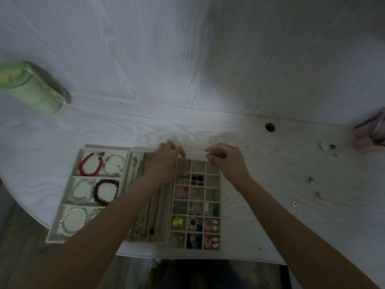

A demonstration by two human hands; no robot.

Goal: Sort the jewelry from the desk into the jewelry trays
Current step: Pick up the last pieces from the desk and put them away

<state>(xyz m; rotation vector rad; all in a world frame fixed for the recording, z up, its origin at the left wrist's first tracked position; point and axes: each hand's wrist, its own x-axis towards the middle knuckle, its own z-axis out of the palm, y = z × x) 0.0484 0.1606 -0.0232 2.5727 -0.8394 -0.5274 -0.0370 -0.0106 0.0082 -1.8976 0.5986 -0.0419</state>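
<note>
No writing or brand mark can be read anywhere. The tabletop (208, 126) is pale, whitish wood-grain laminate with a round cable hole (270, 127) near its back edge.

Three beige, felt-lined jewelry trays sit side by side at the front edge. The left tray (62, 209) has three wide compartments holding beaded bracelets: a red bead bracelet (88, 165) beside a clear one at the back, a dark maroon bead bracelet (106, 191) in the middle, a white pearl bracelet (71, 221) at the front. The middle tray (135, 163) has long narrow channels with thin chains lying in them. The right tray (219, 205) is a grid of small square cells with tiny pieces inside, among them a pink flower shape (181, 192) and two yellow balls (177, 221).

The left hand (169, 161) rests with curled fingers at the back left corner of the grid tray; whether it grips anything I cannot tell. The right hand (226, 160) pinches a thin silver ring (210, 153) between thumb and fingertips, held just above the back right corner of the grid tray.

A few small loose pieces (311, 180) lie scattered on the tabletop well to the right. A light green cylindrical container (31, 88) stands at far left, and a blurred pink object (370, 132) at the far right edge
</note>
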